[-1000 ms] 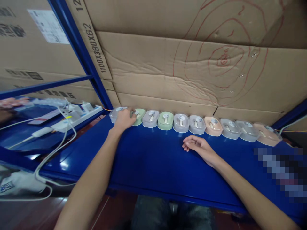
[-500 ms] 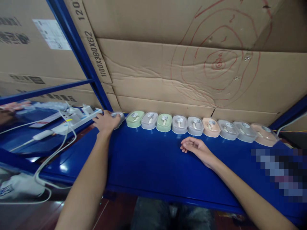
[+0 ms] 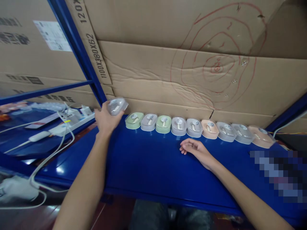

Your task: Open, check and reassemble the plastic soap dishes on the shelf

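Note:
My left hand (image 3: 107, 118) grips a grey container with a clear lid (image 3: 117, 106), raised and tilted above the shelf's back left edge. To its right, several lidded containers line the back of the blue shelf (image 3: 144, 163). Among them are a green one (image 3: 134, 120), a grey one (image 3: 149, 122), another green one (image 3: 163, 124) and an orange one (image 3: 210, 129). Each has a small pale piece and a round sticker on top. My right hand (image 3: 193, 149) hovers in front of the row with its fingers curled; nothing shows in it.
Cardboard (image 3: 148, 64) with red rings drawn on it stands behind the row. On the left are a blue post (image 3: 74, 44), a white power strip (image 3: 72, 124) with cables and a phone (image 3: 43, 121). A pixelated patch covers the right side.
The grey container at the left end has risen off the shelf in my left hand and tilted. My right hand has hardly moved.

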A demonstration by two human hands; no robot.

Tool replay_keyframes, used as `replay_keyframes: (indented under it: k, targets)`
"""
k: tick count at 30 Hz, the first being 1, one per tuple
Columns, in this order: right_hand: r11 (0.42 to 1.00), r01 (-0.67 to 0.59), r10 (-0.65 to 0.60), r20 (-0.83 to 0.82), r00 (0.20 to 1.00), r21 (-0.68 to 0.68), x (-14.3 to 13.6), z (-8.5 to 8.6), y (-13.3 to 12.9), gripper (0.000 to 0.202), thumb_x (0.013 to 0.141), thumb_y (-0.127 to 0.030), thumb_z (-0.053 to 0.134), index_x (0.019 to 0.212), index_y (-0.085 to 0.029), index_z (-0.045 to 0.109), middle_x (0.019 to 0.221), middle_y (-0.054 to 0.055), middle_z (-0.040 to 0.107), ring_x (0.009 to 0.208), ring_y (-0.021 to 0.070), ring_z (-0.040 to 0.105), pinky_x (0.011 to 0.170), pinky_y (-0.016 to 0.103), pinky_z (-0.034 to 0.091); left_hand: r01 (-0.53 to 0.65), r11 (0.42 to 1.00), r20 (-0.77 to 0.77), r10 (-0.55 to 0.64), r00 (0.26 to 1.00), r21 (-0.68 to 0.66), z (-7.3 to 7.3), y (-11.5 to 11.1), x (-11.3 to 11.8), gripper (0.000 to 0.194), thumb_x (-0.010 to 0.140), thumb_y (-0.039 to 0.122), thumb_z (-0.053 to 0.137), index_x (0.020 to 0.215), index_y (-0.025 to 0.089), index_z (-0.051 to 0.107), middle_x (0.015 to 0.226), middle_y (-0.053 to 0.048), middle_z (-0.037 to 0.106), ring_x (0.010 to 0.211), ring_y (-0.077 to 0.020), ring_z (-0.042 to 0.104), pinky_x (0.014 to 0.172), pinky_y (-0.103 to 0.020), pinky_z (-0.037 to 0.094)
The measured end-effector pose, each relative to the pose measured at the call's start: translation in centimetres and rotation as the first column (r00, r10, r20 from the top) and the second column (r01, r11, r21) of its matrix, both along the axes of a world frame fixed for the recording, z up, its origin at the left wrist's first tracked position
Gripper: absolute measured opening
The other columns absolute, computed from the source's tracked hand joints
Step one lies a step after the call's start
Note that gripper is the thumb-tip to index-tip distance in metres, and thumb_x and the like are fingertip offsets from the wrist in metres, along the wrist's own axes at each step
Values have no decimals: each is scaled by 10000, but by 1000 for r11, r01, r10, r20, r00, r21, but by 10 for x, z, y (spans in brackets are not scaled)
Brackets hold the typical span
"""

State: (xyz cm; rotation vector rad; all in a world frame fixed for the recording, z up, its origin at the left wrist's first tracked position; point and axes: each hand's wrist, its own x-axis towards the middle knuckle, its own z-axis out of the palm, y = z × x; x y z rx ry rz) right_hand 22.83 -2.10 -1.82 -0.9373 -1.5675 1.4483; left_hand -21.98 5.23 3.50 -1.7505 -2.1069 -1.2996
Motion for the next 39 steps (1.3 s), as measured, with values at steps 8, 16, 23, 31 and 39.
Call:
replay_keyframes:
  k: [8, 16, 23, 31, 39]
  targets:
    - [995, 95, -92, -115, 989, 21, 3, -4, 4, 581, 878, -557, 906, 1327, -295, 647, 1227, 81, 734, 924, 223, 750, 817, 410, 623, 721, 691, -108, -721, 684, -54, 21, -30, 122, 752, 845, 623, 810, 1499, 283, 657, 1497, -83, 725, 1350, -363, 684, 1183, -506, 506]
    - [929, 84, -183, 250, 951, 360, 12, -7, 3, 859, 741, -521, 999, 1461, -324, 575, 1456, 110, 692, 1329, 356, 670, 1175, 571, 512, 893, 308, 63, -936, 346, -329, -30, -45, 174, 911, 773, 540, 924, 1597, 372, 573, 1482, -81, 683, 1372, -374, 631, 1195, -585, 484]
    - [847, -34, -264, 476, 839, 530, 18, -7, 4, 946, 675, -580, 1010, 1480, -299, 603, 1474, 142, 694, 1388, 423, 635, 1197, 642, 477, 893, 271, 74, -946, 317, -359, -33, -44, 177, 971, 759, 548, 926, 1638, 407, 539, 1448, -81, 678, 1369, -396, 604, 1184, -607, 479]
    - [851, -72, -242, 509, 826, 520, 18, -11, 6, 1037, 648, -641, 1014, 1522, -285, 584, 1559, 159, 651, 1454, 447, 588, 1240, 661, 423, 886, 298, 97, -931, 353, -356, -38, -42, 179, 1194, 720, 605, 962, 1733, 374, 373, 1673, -124, 552, 1545, -439, 496, 1290, -673, 354]
    - [873, -39, -200, 429, 881, 487, 15, -1, 5, 893, 655, -599, 1017, 1409, -293, 650, 1491, 131, 705, 1380, 427, 655, 1210, 645, 459, 885, 294, 140, -921, 364, -362, -45, -38, 175, 1283, 687, 614, 979, 1752, 387, 301, 1731, -154, 472, 1583, -467, 445, 1276, -725, 357]
